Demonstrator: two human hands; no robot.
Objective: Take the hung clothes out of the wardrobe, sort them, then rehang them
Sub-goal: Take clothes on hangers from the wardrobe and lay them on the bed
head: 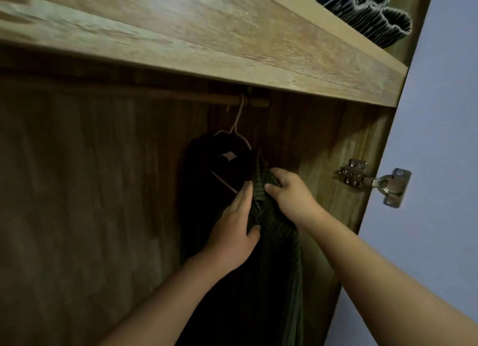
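A: What is seen inside the wardrobe [336, 190]?

B: Grained, matte wood panels are seen, with a round wooden rail [181, 97] fixed under a thick shelf [232, 48]. A thin pale wire hanger [236, 124] is hooked on the rail, and a black garment [207, 164] with a small pale label is draped on it.

A: And the hands?

B: A dark green ribbed garment [279, 255] is hung just beside the black one. Its collar is pinched by the right hand [287, 190], fingers curled into the fabric. The left hand [238, 229] is laid flat against the cloth, fingers straight, thumb touching the ribbing.

A: Anything else?

B: A shiny metal hinge [375, 181] is mounted on the side panel, and striped, ruffled fabric [370, 9] is piled on the shelf.
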